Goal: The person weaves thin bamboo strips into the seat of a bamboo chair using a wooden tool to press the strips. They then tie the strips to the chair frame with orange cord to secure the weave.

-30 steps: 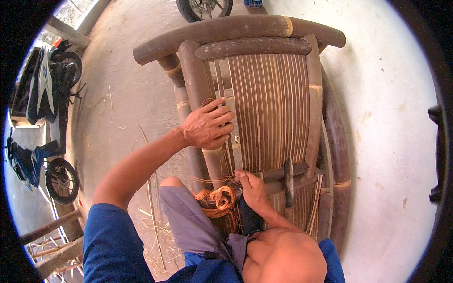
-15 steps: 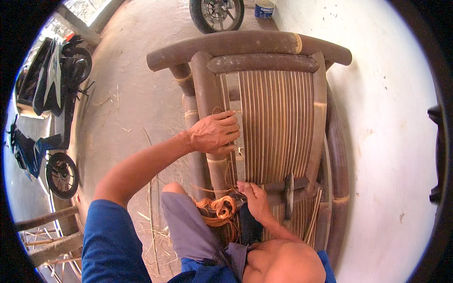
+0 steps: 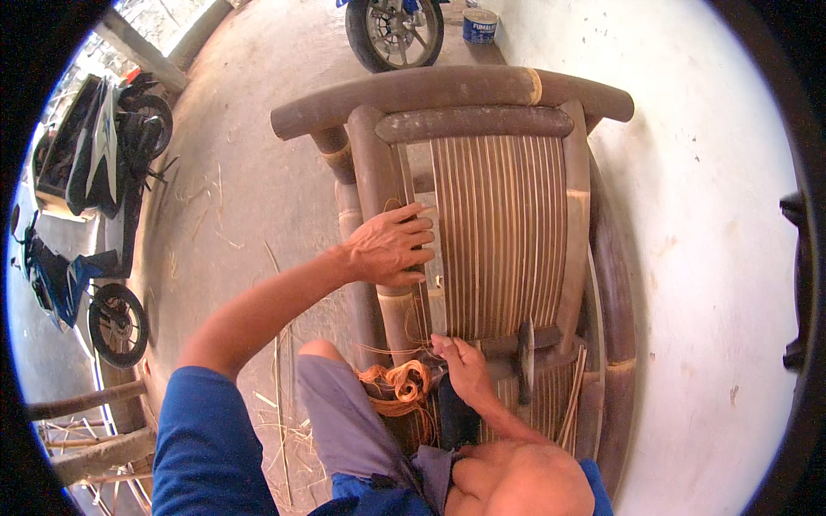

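Note:
A brown bamboo chair (image 3: 447,86) stands before me, its panel made of narrow bamboo slats (image 3: 503,232). Toward the panel's left side a gap runs lengthwise between the slats. My left hand (image 3: 391,248) lies over the slats left of this gap, its fingers curled around their edge. Lower down, my right hand (image 3: 465,370) is closed in a pinch beside the lower crossbar. A thin orange strand runs to its fingertips; its end is hidden. Just left of that hand hangs a looped bundle of orange cord (image 3: 404,383).
A dark flat blade-like tool (image 3: 527,361) stands at the lower crossbar. Loose bamboo strips (image 3: 572,400) lie at the chair's right. Motorbikes (image 3: 95,172) are parked at left, a wheel (image 3: 394,34) and a bucket (image 3: 479,26) beyond the chair. A white wall (image 3: 705,258) borders the right.
Both hands keep nearly the same places and grips. The view has shifted slightly, so the chair's top and the wheel beyond sit a little lower.

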Demonstrator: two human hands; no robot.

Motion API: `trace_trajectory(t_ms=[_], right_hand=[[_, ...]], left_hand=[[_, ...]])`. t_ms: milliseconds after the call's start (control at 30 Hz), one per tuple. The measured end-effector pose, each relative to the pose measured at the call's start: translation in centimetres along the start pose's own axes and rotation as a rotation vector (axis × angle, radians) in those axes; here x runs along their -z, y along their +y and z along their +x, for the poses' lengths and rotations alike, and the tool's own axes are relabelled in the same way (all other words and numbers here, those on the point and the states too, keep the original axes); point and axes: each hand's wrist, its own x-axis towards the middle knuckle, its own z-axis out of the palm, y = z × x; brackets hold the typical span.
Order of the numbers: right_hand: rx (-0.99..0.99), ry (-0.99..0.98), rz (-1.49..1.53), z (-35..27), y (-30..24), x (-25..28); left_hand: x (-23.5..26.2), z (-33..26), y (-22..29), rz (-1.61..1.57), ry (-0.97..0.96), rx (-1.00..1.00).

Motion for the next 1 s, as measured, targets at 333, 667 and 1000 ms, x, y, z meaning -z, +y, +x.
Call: trace_trajectory(t_ms=[333,667,1000], right_hand=[[0.088,0.06,0.211,0.9,-2.7,2.0],[0.469,0.274,0.411,-0.4,-10.2,7.1],[0.147,-0.031,0.304,-3.4,-11.5,3.5]], left_hand=[[0.4,2.0,2.7,0.096,-0.575,0.172],[-0.2,1.9,3.9,0.066,-0.6,0.19],[-0.1,1.9,4.5,0.09,-0.57,0.241]])
